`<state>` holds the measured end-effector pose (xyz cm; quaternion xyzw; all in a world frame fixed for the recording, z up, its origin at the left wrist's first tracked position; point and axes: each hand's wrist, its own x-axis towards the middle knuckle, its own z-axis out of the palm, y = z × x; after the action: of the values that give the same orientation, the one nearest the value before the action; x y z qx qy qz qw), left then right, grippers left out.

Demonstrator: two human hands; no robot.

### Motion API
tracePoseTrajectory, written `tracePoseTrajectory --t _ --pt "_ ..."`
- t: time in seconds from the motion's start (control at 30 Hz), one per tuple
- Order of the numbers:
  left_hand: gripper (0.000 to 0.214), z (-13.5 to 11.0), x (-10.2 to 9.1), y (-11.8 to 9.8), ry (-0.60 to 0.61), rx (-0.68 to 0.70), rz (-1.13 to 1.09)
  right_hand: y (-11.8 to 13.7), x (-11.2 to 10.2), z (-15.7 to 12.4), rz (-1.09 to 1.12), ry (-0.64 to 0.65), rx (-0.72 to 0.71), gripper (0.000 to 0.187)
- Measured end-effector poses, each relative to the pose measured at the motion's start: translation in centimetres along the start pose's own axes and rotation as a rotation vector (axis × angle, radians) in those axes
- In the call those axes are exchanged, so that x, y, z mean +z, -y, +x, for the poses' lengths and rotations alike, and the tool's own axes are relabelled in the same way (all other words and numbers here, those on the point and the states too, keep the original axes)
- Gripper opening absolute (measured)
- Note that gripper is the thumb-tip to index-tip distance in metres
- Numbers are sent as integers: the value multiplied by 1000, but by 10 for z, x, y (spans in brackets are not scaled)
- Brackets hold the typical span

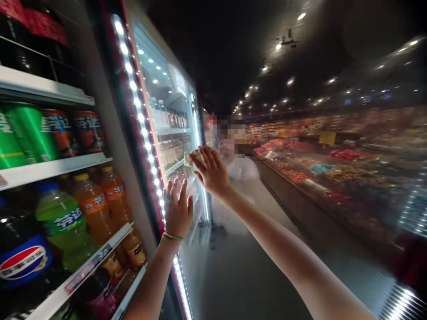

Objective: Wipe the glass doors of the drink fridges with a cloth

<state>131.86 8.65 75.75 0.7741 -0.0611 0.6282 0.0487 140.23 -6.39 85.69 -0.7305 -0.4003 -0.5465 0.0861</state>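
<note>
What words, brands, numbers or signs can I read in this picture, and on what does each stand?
"百事可乐" on the dark bottle
"芬达", probably, on the green bottle and orange bottle
"3.0", probably, on the shelf price tag
Cans: too blurred to read
Yellow sign: too blurred to read

百事可乐 on the blue label (22,262) of a cola bottle (20,240)

Glass cooler door (160,80): drink bottles (95,209) on shelves (50,171) to its left; aisle floor (247,280) to its right; goods counter (320,209) farther right.
</note>
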Motion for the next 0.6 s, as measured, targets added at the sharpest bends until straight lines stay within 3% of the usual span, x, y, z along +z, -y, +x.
tracePoseTrajectory --t 0.17,0.3,0.43,0.6 --pt "54 -19 -21 44 33 -36 68 72 64 -15 97 86 -199 68" --pt "53 -27 -27 63 9 -44 81 87 84 -23 126 109 -274 64" --pt "55 -18 -28 64 12 -56 56 70 72 -10 98 121 -342 61" --pt "58 10 -23 51 -9 5 35 27 26 27 -22 115 -274 64"
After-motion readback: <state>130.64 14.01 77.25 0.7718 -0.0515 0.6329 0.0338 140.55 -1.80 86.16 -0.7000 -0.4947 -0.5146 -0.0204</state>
